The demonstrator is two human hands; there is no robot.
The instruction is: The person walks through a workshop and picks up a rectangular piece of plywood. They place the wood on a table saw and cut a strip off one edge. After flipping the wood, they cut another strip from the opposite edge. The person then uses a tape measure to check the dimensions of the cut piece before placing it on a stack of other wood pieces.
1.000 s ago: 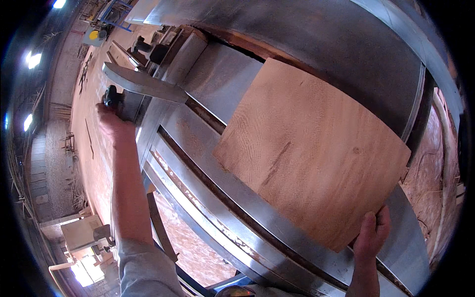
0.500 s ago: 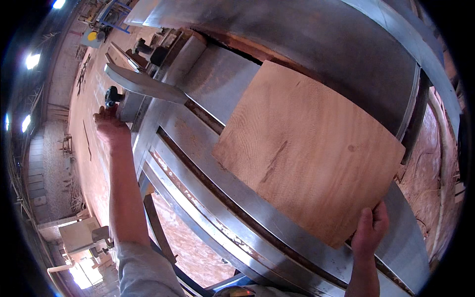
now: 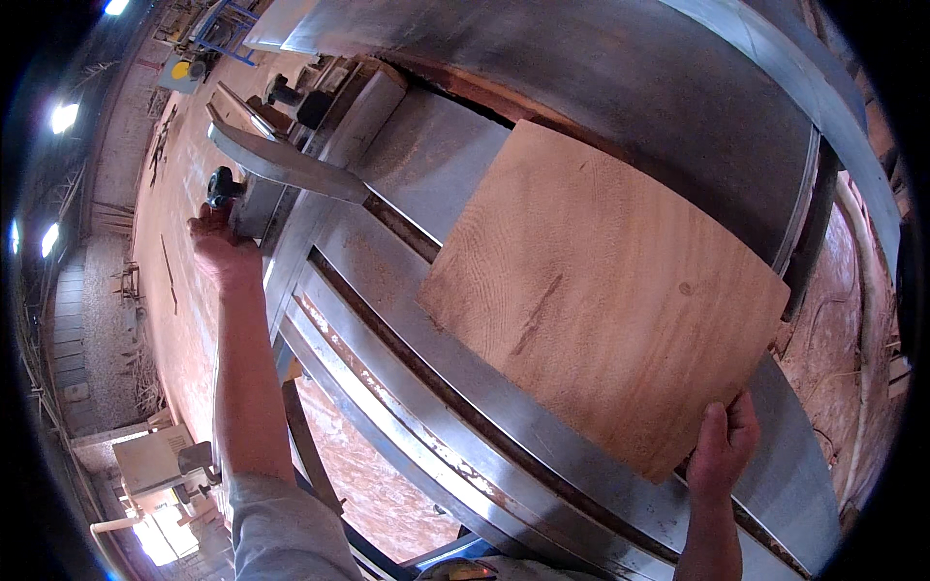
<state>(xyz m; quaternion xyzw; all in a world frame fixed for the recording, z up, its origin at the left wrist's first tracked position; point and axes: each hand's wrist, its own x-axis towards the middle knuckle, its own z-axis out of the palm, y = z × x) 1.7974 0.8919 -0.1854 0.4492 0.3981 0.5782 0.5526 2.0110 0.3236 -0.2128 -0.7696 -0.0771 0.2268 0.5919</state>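
A flat, squarish wooden board (image 3: 601, 300) with a dark streak and a small knot lies on the slotted metal machine table (image 3: 358, 252). My right hand (image 3: 722, 450) grips the board's near right corner, thumb on top and fingers underneath. Out to the left, my left hand (image 3: 225, 250) is closed around the lower part of a black knob (image 3: 223, 184) at the machine's side. A curved metal arm (image 3: 286, 165) reaches from beside that knob toward the board's left side.
A second black knob (image 3: 281, 92) sits farther back on the fence assembly. Behind the board rises a broad metal plate (image 3: 581, 77), with a dark gap along its lower edge. At lower left stands a pale boxy machine (image 3: 155, 460) on the dusty floor.
The view has shifted very slightly. My left hand stays at the knob, and the board with my right hand on it looks nearly unmoved.
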